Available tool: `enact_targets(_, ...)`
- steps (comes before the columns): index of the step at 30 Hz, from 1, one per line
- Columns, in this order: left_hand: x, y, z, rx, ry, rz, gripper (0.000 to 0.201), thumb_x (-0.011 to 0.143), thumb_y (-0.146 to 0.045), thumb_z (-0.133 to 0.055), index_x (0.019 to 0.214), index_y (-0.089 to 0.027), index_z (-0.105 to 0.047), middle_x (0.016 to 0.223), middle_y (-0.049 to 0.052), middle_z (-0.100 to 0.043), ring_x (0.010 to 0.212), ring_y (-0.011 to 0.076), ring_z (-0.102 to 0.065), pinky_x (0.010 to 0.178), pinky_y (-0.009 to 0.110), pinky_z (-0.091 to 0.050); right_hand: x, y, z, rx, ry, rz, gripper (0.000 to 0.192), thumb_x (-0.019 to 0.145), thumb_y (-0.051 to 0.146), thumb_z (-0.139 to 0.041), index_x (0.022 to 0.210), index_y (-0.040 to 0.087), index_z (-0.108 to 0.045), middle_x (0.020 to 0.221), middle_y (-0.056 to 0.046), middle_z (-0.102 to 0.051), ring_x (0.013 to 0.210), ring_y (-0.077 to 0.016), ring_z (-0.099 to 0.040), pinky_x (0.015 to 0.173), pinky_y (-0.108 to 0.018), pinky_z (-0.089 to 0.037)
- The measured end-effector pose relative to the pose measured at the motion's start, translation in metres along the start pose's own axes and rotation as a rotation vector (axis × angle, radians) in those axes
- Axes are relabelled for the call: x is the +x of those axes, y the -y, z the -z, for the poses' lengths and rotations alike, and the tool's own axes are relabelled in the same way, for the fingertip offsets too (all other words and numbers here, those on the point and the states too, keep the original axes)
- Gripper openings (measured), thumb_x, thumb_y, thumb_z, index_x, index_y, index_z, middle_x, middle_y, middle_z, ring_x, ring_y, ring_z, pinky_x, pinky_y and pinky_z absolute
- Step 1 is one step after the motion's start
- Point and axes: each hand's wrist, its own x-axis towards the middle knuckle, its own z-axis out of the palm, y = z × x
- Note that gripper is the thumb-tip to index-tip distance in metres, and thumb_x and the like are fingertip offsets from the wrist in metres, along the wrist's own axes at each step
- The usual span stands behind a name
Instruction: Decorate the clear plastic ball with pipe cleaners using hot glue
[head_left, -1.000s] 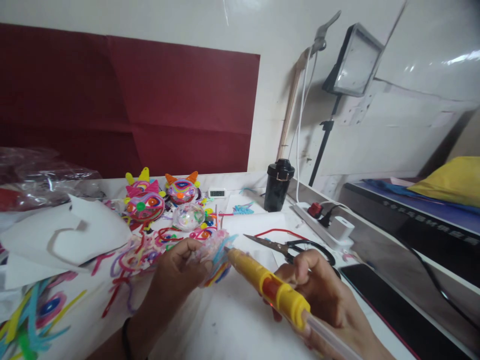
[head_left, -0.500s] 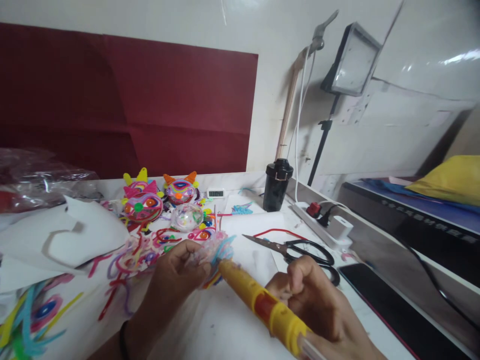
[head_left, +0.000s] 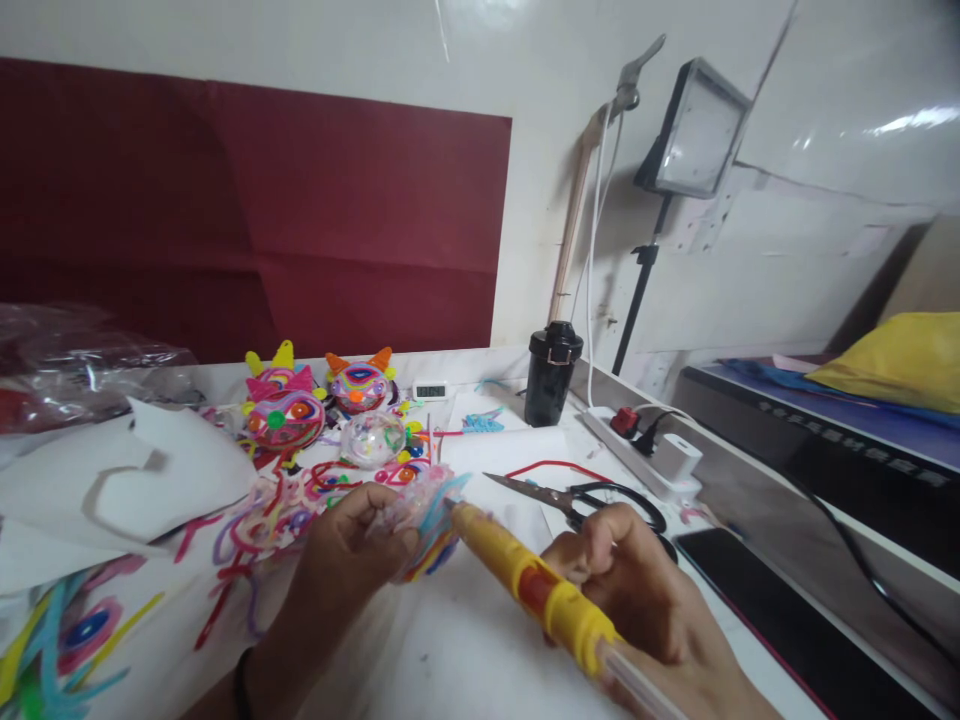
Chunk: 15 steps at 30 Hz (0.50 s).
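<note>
My left hand [head_left: 360, 545] pinches a pale, translucent piece with pink, blue and yellow strips [head_left: 429, 530] above the white paper. My right hand [head_left: 641, 590] is wrapped round a yellow hot glue gun [head_left: 525, 572]; a clear glue stick [head_left: 637, 680] sticks out of its back end. The gun's nozzle points at the strips and sits right by their edge; I cannot tell whether it touches. Black-handled scissors [head_left: 577, 497] lie just beyond my right hand. Decorated round faces with ears [head_left: 285, 415] stand behind my left hand, near a clear plastic ball [head_left: 373, 440].
White torn paper [head_left: 112, 480] and a clear plastic bag [head_left: 82, 360] lie on the left. At the back stand a small digital clock [head_left: 430, 391] and a black cup [head_left: 553, 375]. A power strip [head_left: 637, 450] and a phone [head_left: 780, 630] lie on the right.
The glue gun's nozzle has shifted slightly right and up along the strips. The held piece has turned a little, showing more of its coloured strips.
</note>
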Motion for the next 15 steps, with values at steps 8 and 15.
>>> enact_targets(8,0.0005,0.0016,0.0022,-0.033,-0.003,-0.006,0.02,0.057,-0.023,-0.077,0.068,-0.018,-0.061,0.056,-0.005,-0.061,0.048,0.0106,-0.05,0.044,0.021,-0.039,0.0067,-0.0046,-0.0007,0.02,-0.061,0.062,0.042,0.071,0.037,-0.081,0.089,0.027,-0.045,0.081,0.001,-0.062,0.067,-0.0136,-0.056,0.056,-0.022,-0.042)
enact_targets(15,0.005,0.0056,0.0074,-0.097,-0.014,0.02,0.023,0.059,-0.025,-0.078,0.073,-0.017,-0.062,0.063,-0.001,-0.067,0.054,0.0141,-0.057,0.051,0.024,-0.045,0.0017,-0.002,0.0007,-0.13,-0.044,0.109,0.031,0.078,0.036,-0.074,0.09,0.029,-0.046,0.086,0.001,-0.061,0.072,-0.0136,-0.055,0.063,-0.023,-0.045)
